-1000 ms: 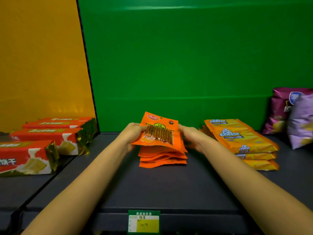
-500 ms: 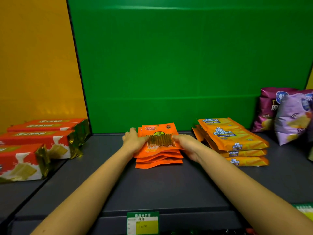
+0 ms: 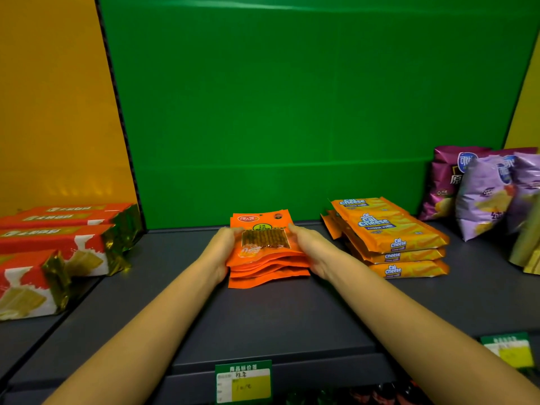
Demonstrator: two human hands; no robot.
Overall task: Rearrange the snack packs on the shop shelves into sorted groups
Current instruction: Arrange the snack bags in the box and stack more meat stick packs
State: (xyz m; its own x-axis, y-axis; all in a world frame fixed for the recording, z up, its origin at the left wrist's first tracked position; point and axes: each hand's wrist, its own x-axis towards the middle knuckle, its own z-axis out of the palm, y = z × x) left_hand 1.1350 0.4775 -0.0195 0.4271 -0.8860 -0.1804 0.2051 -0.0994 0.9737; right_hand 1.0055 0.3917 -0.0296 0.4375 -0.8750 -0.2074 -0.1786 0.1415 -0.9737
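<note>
Green back panel (image 3: 292, 112) and orange side panel (image 3: 52, 112) frame a grey shelf (image 3: 263, 323).

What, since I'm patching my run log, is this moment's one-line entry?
left hand: grips orange packs | right hand: same | packs: stacked on shelf | cheese wafers: to their right

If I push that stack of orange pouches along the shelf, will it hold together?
Probably slides apart: the stack of orange pouches is glossy and fanned, edges offset. The pouches look thin with wavy front edges, so likely floppy and light. The left hand and right hand bracing both sides should help.
</note>
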